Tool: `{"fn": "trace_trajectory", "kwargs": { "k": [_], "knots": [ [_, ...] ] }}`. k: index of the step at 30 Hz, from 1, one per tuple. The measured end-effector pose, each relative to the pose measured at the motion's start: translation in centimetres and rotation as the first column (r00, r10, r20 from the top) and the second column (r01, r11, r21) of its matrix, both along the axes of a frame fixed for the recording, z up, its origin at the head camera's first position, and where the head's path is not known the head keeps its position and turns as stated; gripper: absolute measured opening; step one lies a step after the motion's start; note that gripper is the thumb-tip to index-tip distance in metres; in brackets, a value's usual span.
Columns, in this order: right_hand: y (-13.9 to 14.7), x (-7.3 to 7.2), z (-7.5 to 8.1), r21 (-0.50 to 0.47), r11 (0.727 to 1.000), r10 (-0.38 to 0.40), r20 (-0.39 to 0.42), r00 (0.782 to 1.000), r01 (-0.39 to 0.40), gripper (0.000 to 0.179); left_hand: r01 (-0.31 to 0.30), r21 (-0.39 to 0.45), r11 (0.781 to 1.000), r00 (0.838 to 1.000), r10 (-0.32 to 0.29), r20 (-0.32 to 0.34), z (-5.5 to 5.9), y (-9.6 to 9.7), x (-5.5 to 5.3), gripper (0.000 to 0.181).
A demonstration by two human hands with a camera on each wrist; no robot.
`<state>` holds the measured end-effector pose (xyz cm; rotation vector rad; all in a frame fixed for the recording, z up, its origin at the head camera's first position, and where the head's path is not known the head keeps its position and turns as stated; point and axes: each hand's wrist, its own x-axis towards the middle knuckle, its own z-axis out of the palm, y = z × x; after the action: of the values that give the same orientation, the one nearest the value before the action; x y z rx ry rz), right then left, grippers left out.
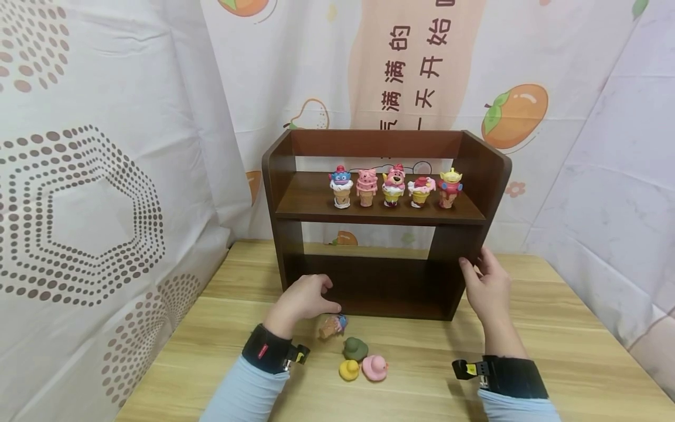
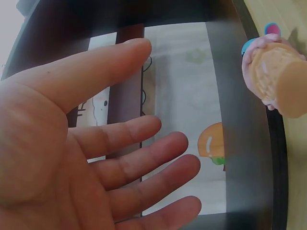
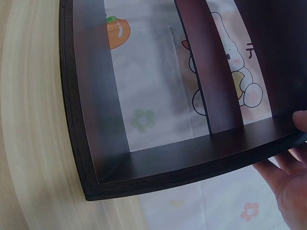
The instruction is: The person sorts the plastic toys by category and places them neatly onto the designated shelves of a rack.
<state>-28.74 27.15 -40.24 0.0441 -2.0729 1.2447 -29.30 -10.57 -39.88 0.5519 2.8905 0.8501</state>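
My left hand (image 1: pixel 306 299) hovers just in front of the lower tier of the dark brown shelf (image 1: pixel 382 221). Its fingers are spread and relaxed, and the palm holds nothing in the left wrist view. Close below it, an ice-cream-cone figurine (image 1: pixel 330 327) with a blue and pink top lies on its side; in the left wrist view the cone (image 2: pixel 283 76) is apart from the fingers. At the shelf's right side panel, my right hand (image 1: pixel 486 287) grips the edge, thumb on the inner side and fingers outside. The right wrist view shows this hand (image 3: pixel 292 191) only partly.
Several cone figurines stand in a row on the upper tier, among them a blue one (image 1: pixel 341 186) and a yellow-topped one (image 1: pixel 450 187). A green duck (image 1: pixel 355 349), a yellow duck (image 1: pixel 349 370) and a pink duck (image 1: pixel 375 368) sit on the wooden table (image 1: pixel 422 387). Printed curtains hang behind.
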Motion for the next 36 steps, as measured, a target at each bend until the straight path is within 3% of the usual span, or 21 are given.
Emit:
{"fn": "trace_trajectory", "kwargs": {
  "k": [16, 36],
  "knots": [
    [-0.2, 0.2, 0.1, 0.007, 1.0, 0.007, 0.009, 1.0, -0.007, 0.044, 0.025, -0.02, 0.999, 0.996, -0.024, 0.09, -1.6, 0.7, -0.4, 0.055],
    [0.0, 0.1, 0.1, -0.013, 1.0, 0.021, -0.01, 1.0, -0.021, 0.045, 0.025, -0.047, 0.999, 0.991, -0.019, 0.133, -3.0, 1.2, -0.1, 0.053]
  ]
}}
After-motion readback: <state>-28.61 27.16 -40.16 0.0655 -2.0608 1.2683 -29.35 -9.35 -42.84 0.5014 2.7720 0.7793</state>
